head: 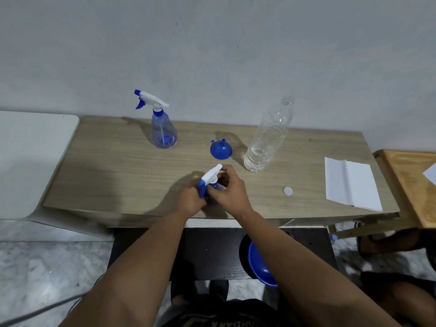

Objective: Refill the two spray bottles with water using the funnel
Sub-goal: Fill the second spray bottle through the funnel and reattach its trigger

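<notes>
I have 1 spray bottle (210, 185) at the near middle of the wooden bench (113, 171), between both my hands. My left hand (190, 199) wraps its fingers around the bottle's body from the left and holds it, so most of the body is hidden. My right hand (230, 187) comes in from the right, its fingers curled around the neck just under the white trigger head, whose blue nozzle end points down and to the left. The second spray bottle (162, 128) stands upright at the far left of the bench, well apart from my hands, with its white and blue trigger head screwed on and its nozzle pointing left; I can see the dip tube through its clear blue body. The blue funnel (221, 149) sits mouth-down on the bench with its spout pointing up, between that far bottle and the clear water bottle (266, 138). The water bottle stands uncapped to the right of the funnel, with water only in its lower part. Its white cap (287, 191) lies on the bench nearer to me and to the right. A folded white paper (349, 182) lies at the right end of the bench. A blue basin (260, 267) shows below the bench edge, partly hidden by my right forearm.
</notes>
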The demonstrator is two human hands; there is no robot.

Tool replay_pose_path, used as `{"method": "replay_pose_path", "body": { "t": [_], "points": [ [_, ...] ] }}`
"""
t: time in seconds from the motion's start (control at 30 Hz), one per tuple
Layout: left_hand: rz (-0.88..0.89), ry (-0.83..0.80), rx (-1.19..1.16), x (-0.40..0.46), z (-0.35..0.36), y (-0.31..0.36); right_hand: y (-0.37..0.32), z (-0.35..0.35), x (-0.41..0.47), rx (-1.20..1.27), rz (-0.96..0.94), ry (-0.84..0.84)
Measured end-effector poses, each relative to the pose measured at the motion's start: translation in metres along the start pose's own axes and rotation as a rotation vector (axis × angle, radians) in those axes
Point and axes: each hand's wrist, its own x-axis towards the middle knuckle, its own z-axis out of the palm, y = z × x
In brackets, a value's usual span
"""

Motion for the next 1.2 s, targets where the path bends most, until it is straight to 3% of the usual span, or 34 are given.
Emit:
{"method": "replay_pose_path", "body": {
  "t": [0.1, 0.23, 0.43, 0.6, 0.73, 0.93, 1.1, 1.2],
  "points": [
    [0.015, 0.017, -0.040, -0.002, -0.001, 0.002, 0.007, -0.004, -0.001, -0.011, -0.046, -0.020],
    [0.007, -0.010, -0.024, -0.003, -0.001, 0.000, 0.002, -0.002, 0.005, 0.016, 0.033, 0.006],
    [0.051, 0.018, -0.064, -0.004, -0.003, 0.000, 0.005, -0.011, 0.006, 0.022, -0.054, -0.088],
    [0.048, 0.007, -0.049, -0.003, -0.003, 0.001, -0.002, -0.005, 0.012, 0.005, 0.041, -0.041],
    [0.084, 0.005, -0.094, -0.005, -0.003, 0.000, 0.008, -0.012, 0.008, 0.058, -0.007, -0.128],
    [0.020, -0.007, -0.052, -0.008, 0.002, -0.001, 0.010, -0.009, 0.003, 0.084, 0.048, -0.057],
    [-0.011, 0.016, -0.041, -0.008, 0.006, -0.002, 0.012, -0.018, 0.006, 0.081, 0.024, -0.166],
    [-0.022, 0.044, -0.033, -0.010, 0.007, -0.002, 0.012, -0.014, 0.003, 0.073, 0.040, -0.096]
  ]
}}
